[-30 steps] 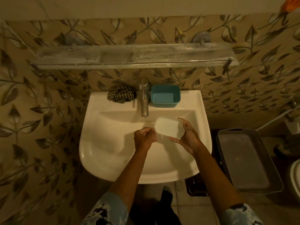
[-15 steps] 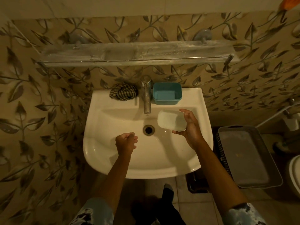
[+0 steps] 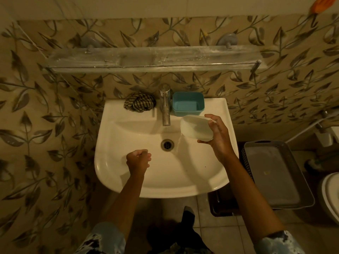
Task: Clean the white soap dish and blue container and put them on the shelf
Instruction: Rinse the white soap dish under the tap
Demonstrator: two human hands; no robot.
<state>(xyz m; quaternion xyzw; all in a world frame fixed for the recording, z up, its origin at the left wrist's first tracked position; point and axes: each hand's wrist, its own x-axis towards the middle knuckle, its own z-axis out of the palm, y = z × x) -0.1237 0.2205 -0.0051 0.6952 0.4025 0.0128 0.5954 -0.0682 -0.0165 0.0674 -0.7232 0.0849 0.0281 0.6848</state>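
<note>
The right hand (image 3: 219, 138) grips the white soap dish (image 3: 195, 128) over the sink's (image 3: 117, 180) back right, long axis slanting toward the tap (image 3: 165, 107). The shelf (image 3: 146, 59) is up beyond it and the blue container (image 3: 188, 106) just behind. A second ago the fisted, empty left hand (image 3: 138, 159) met the dish; now it hangs front-left.

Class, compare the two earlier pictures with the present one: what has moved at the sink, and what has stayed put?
The left hand came away from the white soap dish, back toward the near left of the sink, curled and empty. The right hand kept its grip and carried the dish toward the blue container. Container, striped cloth and shelf stayed put.
</note>
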